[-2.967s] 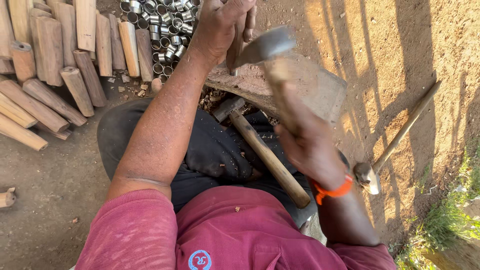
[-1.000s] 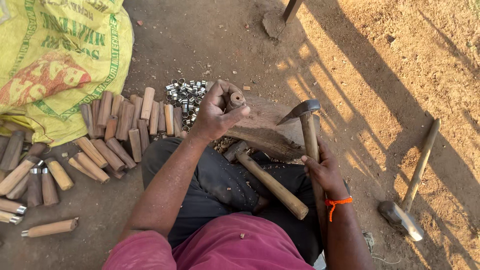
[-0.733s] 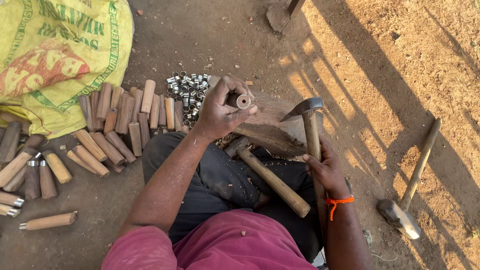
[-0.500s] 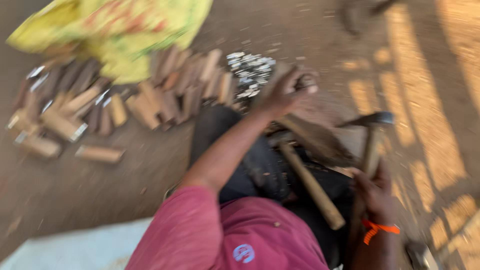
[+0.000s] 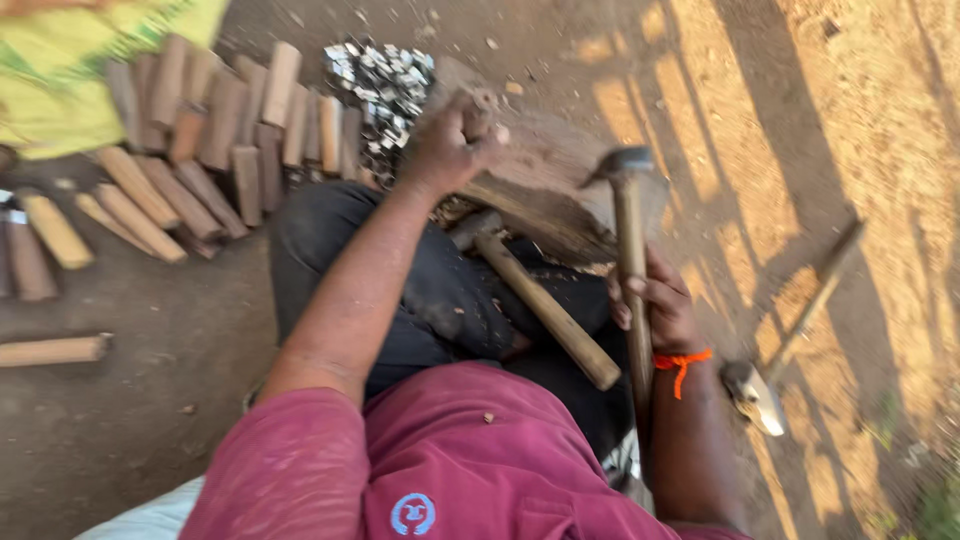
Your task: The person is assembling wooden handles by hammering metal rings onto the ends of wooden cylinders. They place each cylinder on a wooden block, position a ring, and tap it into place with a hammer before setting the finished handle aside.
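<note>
From the head view, the left hand (image 5: 450, 148) is clamped on a short wooden peg (image 5: 487, 103), pressing it on the far wooden block (image 5: 560, 195). The right hand (image 5: 658, 305) grips a hammer (image 5: 628, 235) upright just right of it. A second hammer (image 5: 530, 295) lies across the lap, with wooden pegs (image 5: 215, 135) and metal rings (image 5: 385, 75) far left.

row of cut wooden handle blanks (image 5: 215, 120) lying side by side on the bare dirt ground (image 5: 150, 400), upper left, with a few more pieces scattered further left and one lone stick (image 5: 50, 350) apart near the left edge. heap of small shiny metal rings (image 5: 380, 75) just beside the row's right end; yellow-green woven sack (image 5: 70, 80) behind the blanks, partly cut off by the frame. a second hammer (image 5: 540, 300) with a wooden handle rests across the dark trousers, and a long-handled tool (image 5: 790, 340) with a metal head lies on the sunlit ground at right.
</note>
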